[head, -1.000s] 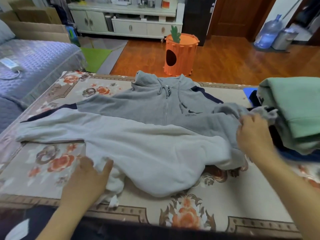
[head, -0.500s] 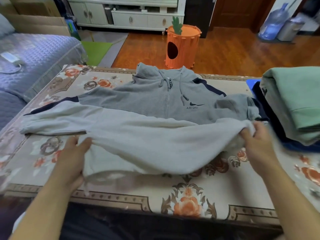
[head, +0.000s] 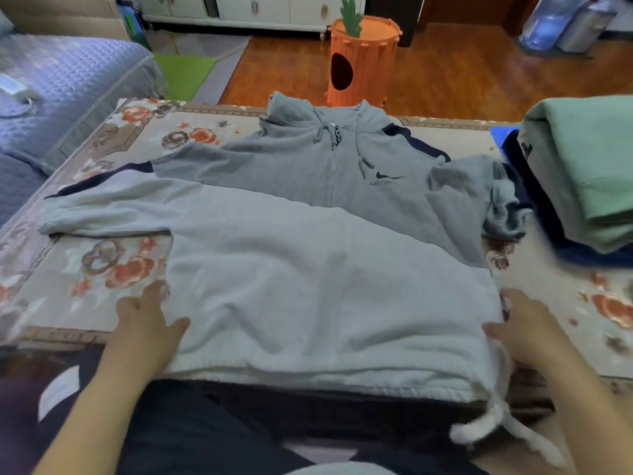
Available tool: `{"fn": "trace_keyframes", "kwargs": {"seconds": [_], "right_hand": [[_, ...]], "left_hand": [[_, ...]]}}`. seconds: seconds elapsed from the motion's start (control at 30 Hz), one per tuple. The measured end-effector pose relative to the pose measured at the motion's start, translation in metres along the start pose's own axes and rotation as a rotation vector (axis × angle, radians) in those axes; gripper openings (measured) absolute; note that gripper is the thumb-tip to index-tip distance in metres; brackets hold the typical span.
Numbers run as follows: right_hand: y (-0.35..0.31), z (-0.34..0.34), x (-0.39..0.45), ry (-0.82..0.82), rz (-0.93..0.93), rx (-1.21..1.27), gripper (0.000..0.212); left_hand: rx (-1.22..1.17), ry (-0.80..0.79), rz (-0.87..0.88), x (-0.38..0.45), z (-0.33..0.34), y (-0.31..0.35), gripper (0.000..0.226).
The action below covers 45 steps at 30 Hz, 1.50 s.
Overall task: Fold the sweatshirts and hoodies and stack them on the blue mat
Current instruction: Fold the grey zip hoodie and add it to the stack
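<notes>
Both hands flat, fingers spread, at the hem corners of the garment.

Left hand (head: 147, 325) and right hand (head: 524, 329) pressing, not pinching, the near corners of a pale and mid grey zip-front fleece hoodie (head: 318, 269), spread face-up across the floral-patterned desk (head: 102, 269), hem overhanging the near edge. Judged soft, limp, fairly light; best taken at shoulders and hem corners. Blue mat (head: 497, 140) at right under folded green and navy stack (head: 582, 173). Beyond: wooden floor, orange carrot-shaped bin (head: 363, 63).

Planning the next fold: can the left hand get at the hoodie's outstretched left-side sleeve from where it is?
Probably yes. The left hand rests on the grey hoodie hem; the sleeve lies flat on the floral table cover, with nothing between them.
</notes>
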State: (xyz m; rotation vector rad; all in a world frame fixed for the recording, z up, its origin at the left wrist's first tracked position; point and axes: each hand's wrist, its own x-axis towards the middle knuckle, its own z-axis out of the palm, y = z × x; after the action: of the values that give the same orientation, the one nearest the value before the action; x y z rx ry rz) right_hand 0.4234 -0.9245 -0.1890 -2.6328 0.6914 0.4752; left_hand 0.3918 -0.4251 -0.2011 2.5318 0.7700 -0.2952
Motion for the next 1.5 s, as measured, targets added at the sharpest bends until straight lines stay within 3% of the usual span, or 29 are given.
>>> {"fn": "trace_keyframes", "kwargs": {"seconds": [0.07, 0.1, 0.13, 0.17, 0.23, 0.3, 0.43, 0.5, 0.57, 0.63, 0.73, 0.9, 1.07, 1.13, 1.2, 1.3, 1.4, 1.5], "right_hand": [[0.002, 0.012, -0.015, 0.309, -0.17, 0.004, 0.053], [-0.003, 0.013, -0.026, 0.374, -0.314, 0.038, 0.044], [-0.006, 0.015, -0.033, 0.307, -0.466, 0.067, 0.036], [-0.009, 0.017, -0.044, 0.14, -0.601, 0.05, 0.033], [-0.008, 0.031, -0.059, -0.189, -0.707, -0.189, 0.038], [-0.001, 0.04, -0.062, -0.177, -0.755, -0.354, 0.038], [0.005, 0.027, -0.066, -0.025, -0.729, -0.248, 0.046], [0.007, 0.015, -0.076, 0.18, -0.804, -0.069, 0.047], [0.012, 0.011, -0.09, 0.249, -0.869, 0.024, 0.048], [0.017, 0.022, -0.095, 0.169, -0.869, -0.154, 0.055], [0.031, 0.054, -0.091, 0.021, -0.796, -0.463, 0.044], [0.04, 0.074, -0.092, 0.217, -0.786, -0.555, 0.05], [0.045, 0.079, -0.084, 0.375, -0.678, -0.704, 0.072], [0.041, 0.068, -0.084, 0.35, -0.605, -0.756, 0.085], [0.04, 0.057, -0.085, 0.281, -0.617, -0.779, 0.081], [0.035, 0.032, -0.085, 0.167, -0.636, -0.672, 0.048], [0.021, 0.003, -0.081, 0.227, -0.613, -0.369, 0.028], [-0.002, -0.032, -0.069, 0.069, -0.561, -0.175, 0.024]], "left_hand": [[0.088, 0.207, 0.226, -0.011, 0.008, -0.005, 0.071], [0.082, 0.233, 0.386, -0.014, 0.009, -0.007, 0.064], [0.059, 0.173, 0.536, -0.017, 0.01, -0.008, 0.056], [0.069, 0.051, 0.655, -0.022, 0.01, -0.01, 0.051], [0.248, -0.179, 0.818, -0.029, 0.011, -0.013, 0.047], [0.4, -0.171, 0.913, -0.027, 0.013, -0.02, 0.036], [0.382, -0.15, 0.845, -0.023, -0.01, -0.031, 0.036], [0.305, -0.042, 0.902, -0.024, -0.023, -0.037, 0.045], [0.343, 0.006, 0.983, -0.029, -0.03, -0.046, 0.052], [0.478, -0.013, 1.01, -0.028, -0.026, -0.058, 0.052], [0.626, -0.029, 1.007, -0.021, -0.005, -0.077, 0.047], [0.761, -0.022, 1.092, -0.022, 0.004, -0.081, 0.048], [0.926, 0.135, 1.143, -0.018, 0.01, -0.084, 0.053], [0.93, 0.137, 1.174, -0.02, 0.008, -0.082, 0.052], [0.894, 0.09, 1.193, -0.019, 0.001, -0.082, 0.043], [0.584, 0.128, 1.044, -0.018, -0.026, -0.081, 0.038], [0.208, 0.245, 0.74, -0.008, -0.051, -0.072, 0.033], [0.223, 0.292, 0.508, 0.012, -0.057, -0.057, 0.022]]}}
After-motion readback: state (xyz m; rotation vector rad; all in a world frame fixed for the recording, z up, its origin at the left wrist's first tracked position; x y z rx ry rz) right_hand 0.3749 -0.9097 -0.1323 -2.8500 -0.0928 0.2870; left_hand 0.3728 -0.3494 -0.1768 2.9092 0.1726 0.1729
